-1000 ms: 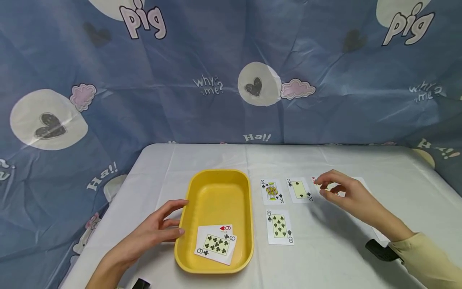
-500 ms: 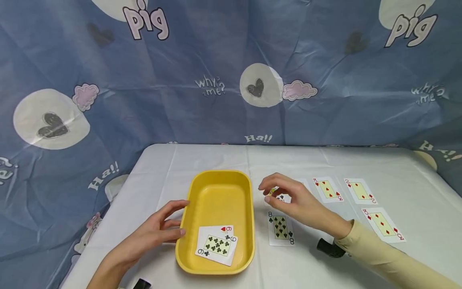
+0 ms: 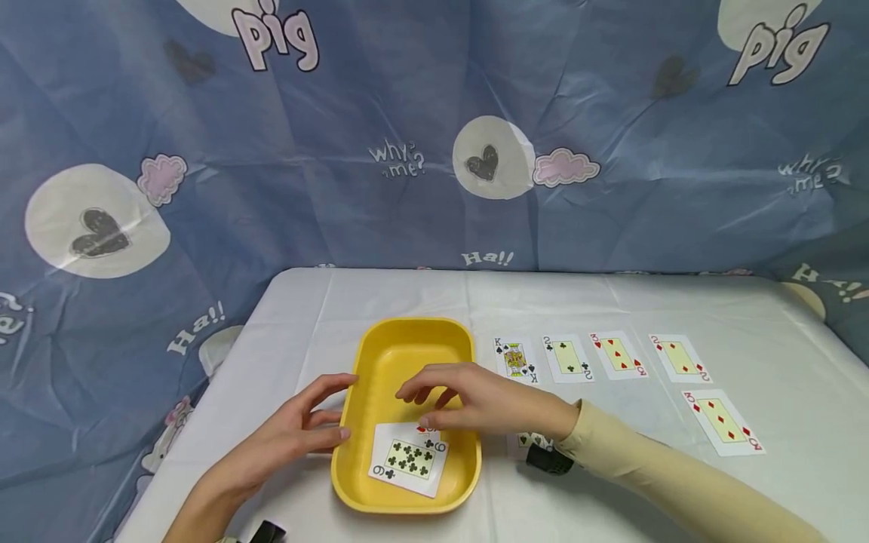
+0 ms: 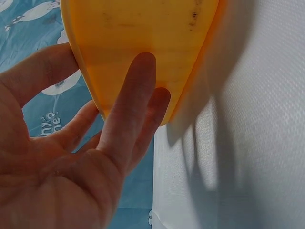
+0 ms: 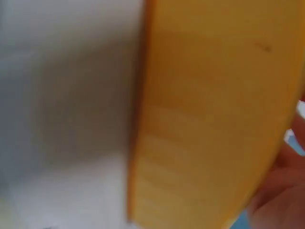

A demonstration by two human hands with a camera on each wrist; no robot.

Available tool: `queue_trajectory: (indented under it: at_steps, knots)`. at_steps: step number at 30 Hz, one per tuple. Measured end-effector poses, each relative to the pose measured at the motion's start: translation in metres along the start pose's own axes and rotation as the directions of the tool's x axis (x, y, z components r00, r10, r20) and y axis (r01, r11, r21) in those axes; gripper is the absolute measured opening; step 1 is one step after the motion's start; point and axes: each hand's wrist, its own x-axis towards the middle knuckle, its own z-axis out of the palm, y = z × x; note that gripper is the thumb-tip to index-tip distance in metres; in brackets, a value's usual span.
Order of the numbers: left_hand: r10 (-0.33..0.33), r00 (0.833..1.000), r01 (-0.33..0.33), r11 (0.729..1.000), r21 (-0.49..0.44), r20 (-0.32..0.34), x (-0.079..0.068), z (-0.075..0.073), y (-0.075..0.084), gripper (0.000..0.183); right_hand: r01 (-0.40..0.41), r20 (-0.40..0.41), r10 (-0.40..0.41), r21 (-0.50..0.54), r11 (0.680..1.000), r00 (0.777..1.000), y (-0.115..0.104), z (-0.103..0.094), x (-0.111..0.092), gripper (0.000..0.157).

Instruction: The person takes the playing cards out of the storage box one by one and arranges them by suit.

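Observation:
A yellow tray [image 3: 353, 490] rests on the white-covered table. My left hand [image 3: 299, 426] touches the outside of its left wall with spread fingers, and the left wrist view shows fingertips lying against the yellow plastic. Over the tray hovers my right hand [image 3: 468, 396], fingers loosely bent, with no card visible between them. Inside the tray a club playing card [image 3: 409, 460] lies on top of a red heart card [image 3: 390, 434], partly covered by it. The right wrist view is blurred and shows the tray's outer wall [image 5: 209, 114] and part of the hand.
Right of the tray lie a king of spades [image 3: 514, 360], a two of clubs [image 3: 567, 358], a heart card [image 3: 618, 354] and two diamond cards [image 3: 679, 358]. A spade card [image 3: 519, 445] is mostly hidden under the right forearm. Patterned blue cloth [image 3: 407, 219] hangs behind.
My right hand has swept left from the heart card, past the king of spades, to above the tray. The left hand and tray stay in place.

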Motion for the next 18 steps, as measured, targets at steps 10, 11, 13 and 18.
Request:
queue_trajectory:
  at_steps: [10,11,13,18]
  knots:
    - [0.020,1.000,-0.020,1.000,0.007,0.024,-0.002,0.001,0.003,0.066,-0.061,0.272,0.109,-0.180,0.982,0.956,0.008,-0.001,0.035,0.049]
    - [0.022,0.999,-0.022,1.000,0.003,0.028,-0.002,0.001,0.003,0.067,-0.062,0.289,0.118,-0.198,0.978,0.950,0.008,0.000,0.038,0.051]
    - [0.029,0.999,-0.029,1.000,-0.002,0.036,-0.003,0.001,0.003,0.067,-0.062,0.323,0.134,-0.223,0.973,0.937,0.009,0.001,0.043,0.055]
    - [0.039,0.998,-0.039,0.999,0.000,0.043,-0.003,0.001,0.003,0.067,-0.012,0.430,0.138,-0.284,0.959,0.892,0.013,0.008,0.055,0.068]
